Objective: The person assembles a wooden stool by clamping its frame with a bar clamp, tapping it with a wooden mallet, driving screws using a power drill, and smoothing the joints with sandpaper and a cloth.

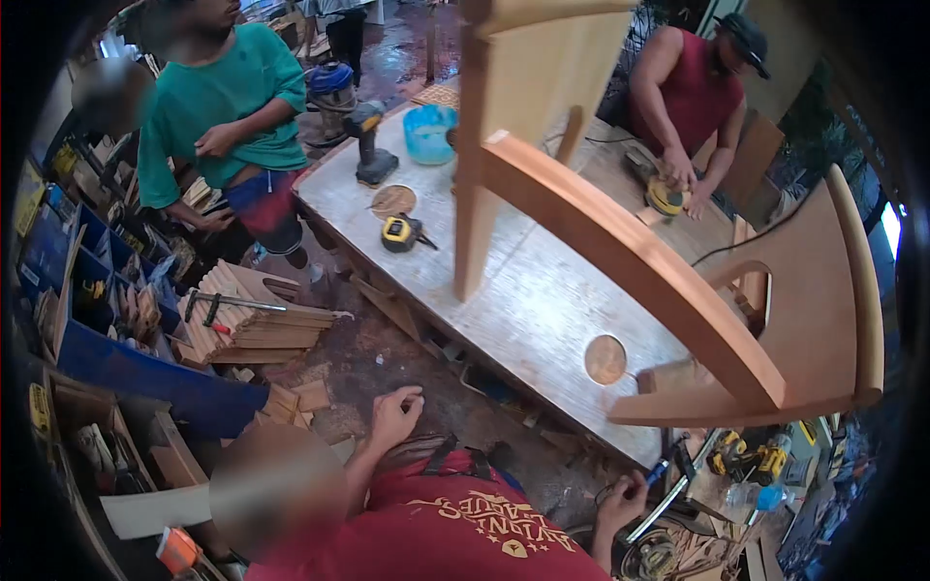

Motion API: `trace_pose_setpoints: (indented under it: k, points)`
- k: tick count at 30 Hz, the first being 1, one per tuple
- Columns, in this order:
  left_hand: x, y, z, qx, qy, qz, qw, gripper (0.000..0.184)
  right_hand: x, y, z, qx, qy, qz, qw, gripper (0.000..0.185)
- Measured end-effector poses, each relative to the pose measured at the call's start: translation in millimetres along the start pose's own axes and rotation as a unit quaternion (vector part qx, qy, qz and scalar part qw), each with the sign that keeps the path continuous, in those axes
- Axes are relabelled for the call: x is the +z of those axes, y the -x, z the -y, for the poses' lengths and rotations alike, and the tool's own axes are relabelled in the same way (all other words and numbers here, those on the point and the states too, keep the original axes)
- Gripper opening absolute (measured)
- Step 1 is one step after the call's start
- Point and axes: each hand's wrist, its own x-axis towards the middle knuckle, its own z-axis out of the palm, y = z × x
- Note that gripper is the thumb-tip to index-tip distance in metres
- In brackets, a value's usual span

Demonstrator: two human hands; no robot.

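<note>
At left on my feed, a person in a green shirt (218,97) stands beyond stacked wooden pieces (266,334) topped by a clamp (247,303). My left hand (397,416) hovers near the worktable (523,320), bare fingers loosely curled. On the worktable rests a wooden frame (639,257) with a curved rail. Below it, my right hand (623,499) bends just beside a blue handle (659,473); I cannot tell whether it grips. Behind, a co-worker in red (690,107) presses a yellow sander (665,200) down.
</note>
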Motion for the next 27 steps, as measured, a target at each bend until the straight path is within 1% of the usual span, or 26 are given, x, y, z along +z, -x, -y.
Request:
trace_pose_setpoints:
  k: [2,3,4,5,6,7,9,10,12,14,15,16,17,18,21,22,24,26,27]
  points:
    - [-26,-27,14,-0.011,0.052,-0.045,0.998,0.018,31,31,48,0.033,-0.003,0.089,0.996,0.021]
    - [-41,-45,21,-0.013,0.077,-0.064,0.995,0.017,55,48,55,0.028,0.0,0.102,0.994,0.017]
    - [-57,-67,27,-0.014,0.071,-0.067,0.995,0.016,74,58,98,0.049,0.01,0.13,0.99,0.017]
    - [-72,-84,32,-0.019,0.066,-0.071,0.995,0.015,99,70,123,0.047,0.002,0.136,0.99,0.016]
    - [-87,-99,37,-0.026,0.061,-0.075,0.995,0.014,121,83,140,0.045,-0.006,0.144,0.989,0.015]
    - [-100,-115,43,-0.039,0.095,-0.074,0.992,0.014,142,94,152,0.052,-0.021,0.181,0.982,0.014]
    - [-121,-144,60,-0.002,0.069,-0.102,0.992,0.015,173,107,174,0.066,-0.055,0.253,0.964,0.013]
    - [-132,-161,62,0.019,0.053,-0.114,0.992,0.015,183,106,191,0.058,-0.047,0.263,0.962,0.014]
    - [-146,-186,71,0.007,0.085,-0.105,0.991,0.016,195,102,220,0.053,-0.03,0.281,0.958,0.016]
    - [-148,-212,95,0.001,0.096,-0.091,0.991,0.017,206,101,233,0.066,-0.02,0.264,0.962,0.021]
    - [-155,-226,82,0.056,0.06,-0.116,0.99,0.017,209,97,243,0.063,-0.002,0.261,0.963,0.022]
    - [-160,-243,83,0.09,0.014,-0.114,0.989,0.018,209,95,248,0.059,0.014,0.26,0.964,0.023]
    - [-158,-263,86,0.094,0.011,-0.114,0.989,0.019,215,96,240,0.042,0.029,0.26,0.964,0.025]
    - [-154,-283,92,0.099,0.007,-0.113,0.989,0.02,223,99,236,0.046,0.022,0.274,0.96,0.025]
    - [-135,-350,109,0.162,-0.109,-0.129,0.972,0.025,244,97,241,0.049,-0.003,0.303,0.952,0.024]
    - [-126,-371,112,0.147,-0.13,-0.106,0.975,0.027,253,89,256,0.045,-0.011,0.309,0.95,0.024]
    - [-109,-408,126,0.167,-0.202,-0.082,0.962,0.024,268,76,273,0.047,-0.016,0.327,0.944,0.022]
    - [-98,-426,132,0.139,-0.263,-0.027,0.954,0.021,280,62,289,0.017,-0.02,0.321,0.947,0.02]
    - [-96,-432,136,0.15,-0.258,-0.023,0.954,0.02,283,54,300,0.015,-0.026,0.319,0.947,0.019]
